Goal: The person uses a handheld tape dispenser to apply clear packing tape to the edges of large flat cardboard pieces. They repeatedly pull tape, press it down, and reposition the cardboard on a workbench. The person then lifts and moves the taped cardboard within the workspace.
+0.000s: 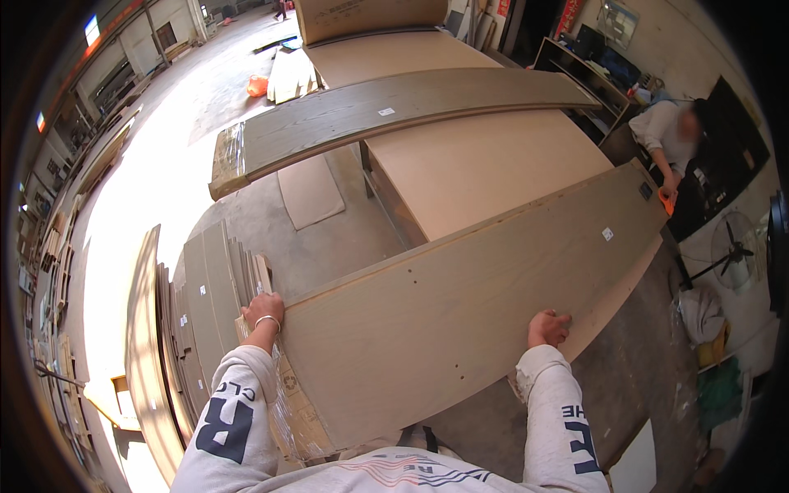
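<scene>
A long grey-brown wooden panel (pixel 456 302) lies slantwise before me. Its left end is wrapped in cardboard and clear film (pixel 296 394). My left hand (pixel 264 310) grips the panel's far left corner. Near the closer long edge is my right hand (pixel 548 328), its fingers curled; whether they pinch the edge is hidden. The panel's right part lies over a table with a beige board top (pixel 493 166). At the panel's far right end, a co-worker's hand (pixel 670 187) holds an orange tool (pixel 666 202), perhaps a tape dispenser.
A second wrapped panel (pixel 394 111) lies across the table farther off. Several boards (pixel 209 296) stand stacked at left, beside a long plank (pixel 148 370). A flat cardboard sheet (pixel 311 192) is on the floor. At right are a fan (pixel 735 251) and the co-worker (pixel 659 132).
</scene>
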Demonstrator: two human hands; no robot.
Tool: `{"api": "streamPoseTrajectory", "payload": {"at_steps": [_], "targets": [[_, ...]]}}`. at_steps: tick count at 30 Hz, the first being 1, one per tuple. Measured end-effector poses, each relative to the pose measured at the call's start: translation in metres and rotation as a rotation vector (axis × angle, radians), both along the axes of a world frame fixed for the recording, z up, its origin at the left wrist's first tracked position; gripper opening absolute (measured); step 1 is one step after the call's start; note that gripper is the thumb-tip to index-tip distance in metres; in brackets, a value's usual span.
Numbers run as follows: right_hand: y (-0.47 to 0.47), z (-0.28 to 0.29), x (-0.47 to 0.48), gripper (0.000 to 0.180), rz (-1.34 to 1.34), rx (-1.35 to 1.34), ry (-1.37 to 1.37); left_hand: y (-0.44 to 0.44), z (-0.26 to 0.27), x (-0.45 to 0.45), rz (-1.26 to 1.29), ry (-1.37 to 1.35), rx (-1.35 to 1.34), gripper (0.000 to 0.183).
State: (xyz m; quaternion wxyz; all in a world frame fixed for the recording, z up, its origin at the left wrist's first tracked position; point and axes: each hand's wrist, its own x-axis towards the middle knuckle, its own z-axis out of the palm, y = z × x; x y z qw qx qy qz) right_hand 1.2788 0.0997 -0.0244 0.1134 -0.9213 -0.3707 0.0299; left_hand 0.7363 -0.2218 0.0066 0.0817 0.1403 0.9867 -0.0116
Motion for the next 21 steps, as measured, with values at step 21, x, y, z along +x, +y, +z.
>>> {"api": "streamPoseTrajectory", "payload": {"at_steps": [21], "targets": [[0.009, -0.008, 0.005, 0.055, 0.029, 0.014, 0.033, -0.008, -0.005, -0.002, -0.038, -0.010, -0.006, 0.045]]}}
